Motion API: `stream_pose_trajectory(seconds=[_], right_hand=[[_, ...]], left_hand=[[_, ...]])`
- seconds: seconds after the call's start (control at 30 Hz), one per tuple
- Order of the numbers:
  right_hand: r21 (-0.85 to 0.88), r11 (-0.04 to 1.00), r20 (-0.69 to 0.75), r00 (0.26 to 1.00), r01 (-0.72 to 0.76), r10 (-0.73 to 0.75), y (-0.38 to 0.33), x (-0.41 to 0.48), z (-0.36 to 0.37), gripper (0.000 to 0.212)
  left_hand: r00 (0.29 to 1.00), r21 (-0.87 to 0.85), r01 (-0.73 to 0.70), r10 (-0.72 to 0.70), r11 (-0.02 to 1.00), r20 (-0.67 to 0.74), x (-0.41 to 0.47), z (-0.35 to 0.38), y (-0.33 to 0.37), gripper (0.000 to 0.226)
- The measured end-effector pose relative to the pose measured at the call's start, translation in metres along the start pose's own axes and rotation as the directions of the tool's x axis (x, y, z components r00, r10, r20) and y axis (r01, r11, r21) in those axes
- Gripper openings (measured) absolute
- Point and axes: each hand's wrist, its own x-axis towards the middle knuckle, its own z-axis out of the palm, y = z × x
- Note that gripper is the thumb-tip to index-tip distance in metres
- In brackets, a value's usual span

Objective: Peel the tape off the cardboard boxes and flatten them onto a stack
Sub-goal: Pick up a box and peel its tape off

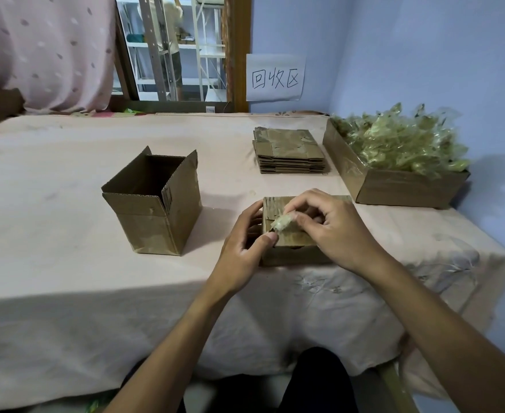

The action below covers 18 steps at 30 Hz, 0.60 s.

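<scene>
A small closed cardboard box (287,248) sits on the cloth-covered table near its front edge. My left hand (245,248) grips the box's left side, thumb on its top edge. My right hand (331,231) pinches a crumpled strip of clear tape (282,223) over the box's top. A second box (155,201) stands to the left, its top flaps open and its inside empty. A stack of flattened boxes (290,150) lies further back.
A shallow cardboard tray (394,186) heaped with peeled tape (403,141) sits at the right, against the blue wall. A paper sign (275,77) hangs on the wall. A pink curtain and a window are behind the table (51,204).
</scene>
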Motion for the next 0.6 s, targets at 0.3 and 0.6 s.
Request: stream_pose_trajectory(seconds=[0.3,0.6], right_hand=[[0.044,0.987,0.04,0.987,-0.156,0.155,-0.003,0.024,0.001,0.016],[0.279,0.921,0.044,0.962,-0.272,0.271,0.006,0.019,-0.006,0.014]], left_hand=[[0.999,-0.027,0.009,-0.01,1.0,-0.046,0.001,0.011,0.003,0.057],[0.998,-0.026,0.03,-0.031,0.999,-0.052,0.004,0.012,0.003,0.062]])
